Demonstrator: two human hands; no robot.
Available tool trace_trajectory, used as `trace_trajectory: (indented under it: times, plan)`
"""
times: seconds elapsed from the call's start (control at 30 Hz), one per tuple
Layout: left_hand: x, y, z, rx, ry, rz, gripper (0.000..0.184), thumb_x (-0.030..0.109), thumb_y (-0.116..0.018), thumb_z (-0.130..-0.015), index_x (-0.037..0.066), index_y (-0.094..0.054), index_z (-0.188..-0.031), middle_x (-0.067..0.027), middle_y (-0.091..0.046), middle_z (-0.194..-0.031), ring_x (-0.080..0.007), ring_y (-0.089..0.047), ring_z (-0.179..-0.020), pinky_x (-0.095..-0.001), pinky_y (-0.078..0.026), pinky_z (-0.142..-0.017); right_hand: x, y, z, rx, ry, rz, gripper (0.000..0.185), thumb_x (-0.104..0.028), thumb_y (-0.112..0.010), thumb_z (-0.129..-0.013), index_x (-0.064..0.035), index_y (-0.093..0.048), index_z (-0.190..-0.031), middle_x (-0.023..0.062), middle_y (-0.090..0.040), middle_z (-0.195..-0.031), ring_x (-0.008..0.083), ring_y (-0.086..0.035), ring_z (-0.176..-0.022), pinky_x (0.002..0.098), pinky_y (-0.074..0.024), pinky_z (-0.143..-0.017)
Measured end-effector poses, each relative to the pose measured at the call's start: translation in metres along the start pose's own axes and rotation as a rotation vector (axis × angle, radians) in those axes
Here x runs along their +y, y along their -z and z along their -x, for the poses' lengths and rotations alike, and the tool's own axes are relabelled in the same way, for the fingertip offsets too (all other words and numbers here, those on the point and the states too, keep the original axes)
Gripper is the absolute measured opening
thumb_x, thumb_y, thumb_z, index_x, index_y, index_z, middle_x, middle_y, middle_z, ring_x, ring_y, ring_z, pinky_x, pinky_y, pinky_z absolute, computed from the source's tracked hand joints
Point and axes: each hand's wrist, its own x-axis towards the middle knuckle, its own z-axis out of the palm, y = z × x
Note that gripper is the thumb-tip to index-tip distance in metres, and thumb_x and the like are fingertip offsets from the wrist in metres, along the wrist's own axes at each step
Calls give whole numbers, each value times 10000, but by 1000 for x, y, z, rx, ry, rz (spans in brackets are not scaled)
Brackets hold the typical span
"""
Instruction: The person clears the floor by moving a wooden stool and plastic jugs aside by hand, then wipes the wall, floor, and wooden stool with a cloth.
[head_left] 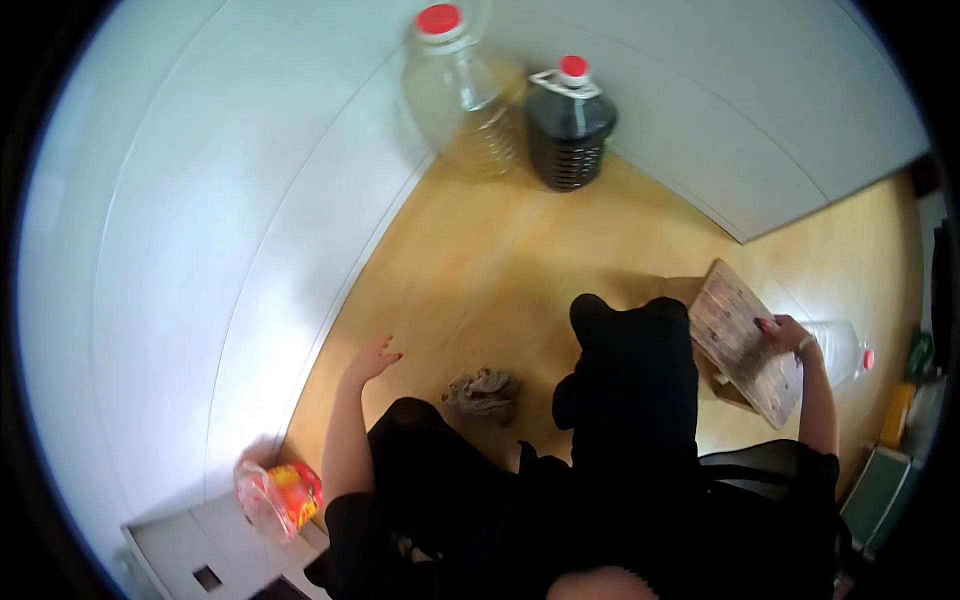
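Observation:
On the right, my right hand (787, 333) grips the edge of a small wooden stool (740, 335), which is tilted, its flat top facing up toward the camera. My left hand (375, 358) hangs over the floor at the left with its fingers apart and nothing in it. A crumpled grey-brown cloth (483, 393) lies on the wooden floor (450, 270) between my left hand and my dark-clothed knee. The underside of the stool is mostly hidden.
Near the wall corner are a large red-capped jug of yellowish liquid (470, 120) and a dark-filled jug (568, 135). Right of the stool lies a clear bottle (838, 350). A red-yellow package (292, 492) is at the lower left, a green box (877, 495) far right.

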Motion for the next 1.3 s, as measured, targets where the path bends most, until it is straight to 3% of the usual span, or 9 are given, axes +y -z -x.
trace_trajectory:
  times: [0.1,0.23,0.43,0.67,0.83,1.07,1.13,1.17,1.3]
  plan:
    - [-2,1,-1,-24,-4,-41,625,389,-568,-757,59,-388,-1255,-188,-469,-1202,-315,-461,-1092,-374,-377,-901,32,-10,-29,174,253,-85,483,-448,-609,-764,33,-616,-806,-50,-482,-592,57,-403,-555,235,-353,-491]
    - [17,8,25,22,-24,12,618,383,-558,-764,62,-378,-1261,-179,-447,-1227,-308,-425,-1128,-375,-354,-925,-47,-11,-26,280,370,141,482,-451,-645,-700,9,-546,-598,19,-422,-502,76,-379,-523,275,-328,-456]
    - [49,27,58,71,-78,-26,584,375,-545,-784,59,-389,-1250,-164,-437,-1242,-304,-416,-1135,-374,-357,-921,-291,-50,-14,156,465,516,515,-522,-640,-645,-14,-621,-727,120,-570,-611,182,-533,-567,327,-411,-538]
    - [63,45,84,324,-84,25,745,421,-563,-793,66,-196,-1335,-198,-446,-1213,-300,-471,-1075,-358,-411,-845,-498,-188,-47,-135,1087,906,707,-708,-557,-578,-76,-651,-881,143,-619,-887,291,-582,-845,357,-448,-712]
    - [39,38,66,493,-16,674,805,289,-593,-801,80,-56,-1363,-179,-401,-1224,-276,-468,-1066,-331,-411,-837,-611,-271,-48,-271,1178,1060,609,-644,-615,-564,-125,-654,-880,90,-635,-837,282,-586,-810,366,-447,-682]
    - [32,39,44,562,64,1379,655,166,-612,-785,67,-212,-1295,-125,-417,-1192,-241,-481,-1024,-380,-446,-776,-638,-318,-55,45,1241,965,481,-532,-639,-646,-115,-619,-885,73,-603,-878,225,-524,-890,378,-279,-880]
    - [-1,32,6,768,-27,1578,554,64,-608,-769,69,-301,-1230,-109,-459,-1152,-226,-500,-999,-381,-441,-784,-617,-330,-63,649,1715,585,324,-356,-609,-738,-100,-580,-934,61,-564,-915,242,-487,-912,375,-305,-852]
    - [-2,35,6,749,-25,1576,554,64,-608,-769,69,-301,-1230,-109,-459,-1152,-226,-500,-999,-381,-441,-784,-601,-329,-45,673,1809,337,201,-194,-581,-734,-91,-540,-901,52,-524,-896,244,-462,-897,377,-329,-807]
    - [1,50,0,825,-78,1868,527,-5,-586,-767,57,-342,-1230,-85,-513,-1093,-210,-516,-964,-358,-424,-815,-470,-371,-37,437,1788,469,154,-146,-572,-669,-113,-504,-803,68,-485,-799,239,-464,-845,391,-361,-766]
